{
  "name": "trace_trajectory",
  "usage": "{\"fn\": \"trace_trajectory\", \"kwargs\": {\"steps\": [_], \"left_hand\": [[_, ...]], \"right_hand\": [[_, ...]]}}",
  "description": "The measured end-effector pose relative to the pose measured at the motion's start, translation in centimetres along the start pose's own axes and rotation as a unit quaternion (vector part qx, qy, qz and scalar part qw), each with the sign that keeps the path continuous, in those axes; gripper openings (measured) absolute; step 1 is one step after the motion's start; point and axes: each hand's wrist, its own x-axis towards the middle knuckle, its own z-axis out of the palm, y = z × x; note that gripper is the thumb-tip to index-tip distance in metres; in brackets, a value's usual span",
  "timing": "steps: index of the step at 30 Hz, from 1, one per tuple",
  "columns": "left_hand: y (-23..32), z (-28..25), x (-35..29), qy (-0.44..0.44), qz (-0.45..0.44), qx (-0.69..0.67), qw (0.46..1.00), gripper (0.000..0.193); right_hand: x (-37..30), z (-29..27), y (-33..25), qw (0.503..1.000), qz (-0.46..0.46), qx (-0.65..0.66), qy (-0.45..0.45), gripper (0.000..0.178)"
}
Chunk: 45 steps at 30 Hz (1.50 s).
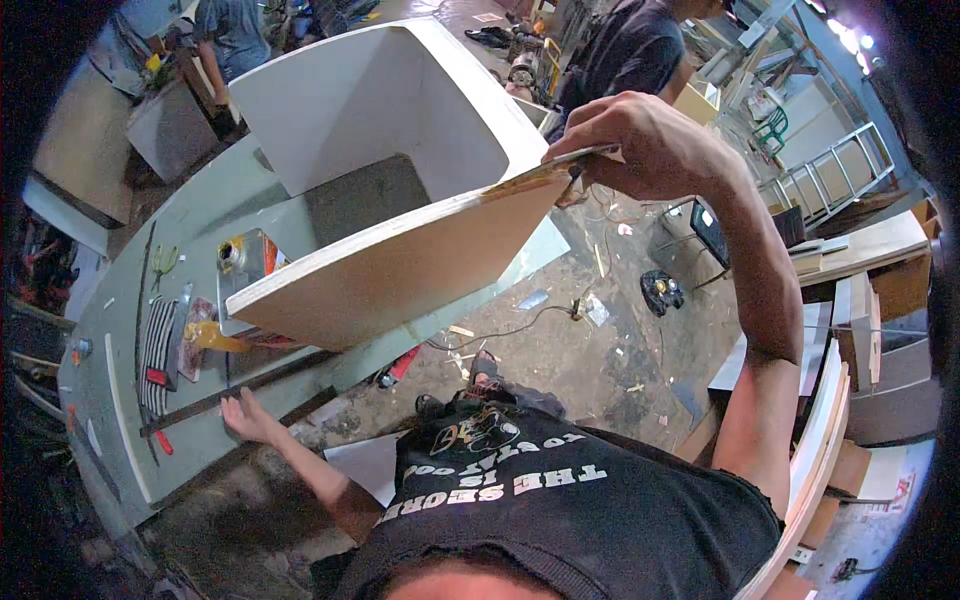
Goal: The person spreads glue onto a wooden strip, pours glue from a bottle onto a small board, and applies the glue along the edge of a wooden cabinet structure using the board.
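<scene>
A large white box-shaped cabinet piece (330,95) with rounded corners lies on the work table, its hollow facing up. Its near wall is a pale wooden panel (400,270) with a light, layered edge. At that panel's right end, my right hand (650,145) pinches a thin flat piece (592,152) against the top edge, where the wood looks brown and wet. My fingers partly hide the piece. Down at the table's near side, my left hand (252,417) is open, fingers apart, beside a long dark bar (235,395); whether they touch I cannot tell.
On the green table (110,350) are a metal can (235,262), a yellow container (212,335), green-handled pliers (163,262) and a striped bundle (157,345). One person (625,55) is beyond the cabinet, another (230,40) at far left. Scraps and a cable (520,328) litter the floor; boards (860,250) stack at right.
</scene>
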Motion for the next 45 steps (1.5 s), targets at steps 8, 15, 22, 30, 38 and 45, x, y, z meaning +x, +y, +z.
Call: {"fn": "trace_trajectory", "kwargs": {"steps": [8,15,22,30,38,45], "left_hand": [[4.4,-3.8,-1.1,0.021,-0.021,0.014,0.999,0.067],[9.0,-2.2,4.3,0.026,0.018,-0.053,0.998,0.068],[6.8,0.6,-4.0,0.048,-0.005,-0.083,0.995,0.046],[5.0,-1.0,-6.3,0.044,-0.001,-0.021,0.999,0.032],[6.3,-2.2,-5.0,0.053,0.030,0.000,0.998,0.031],[5.1,-0.8,-6.1,0.032,-0.001,-0.019,0.999,0.029]], "right_hand": [[-0.1,-0.2,1.3,0.998,-0.052,-0.019,0.028,0.028],[-0.5,-0.5,1.9,0.999,-0.046,0.003,0.022,0.024],[-1.7,-1.2,1.4,0.999,0.039,0.029,0.002,0.031],[-1.9,-1.0,2.4,0.999,0.039,0.015,-0.009,0.031],[-3.9,-0.7,2.0,0.999,-0.003,-0.011,0.031,0.040],[-3.7,0.0,2.1,0.998,-0.007,0.002,0.067,0.036]]}}
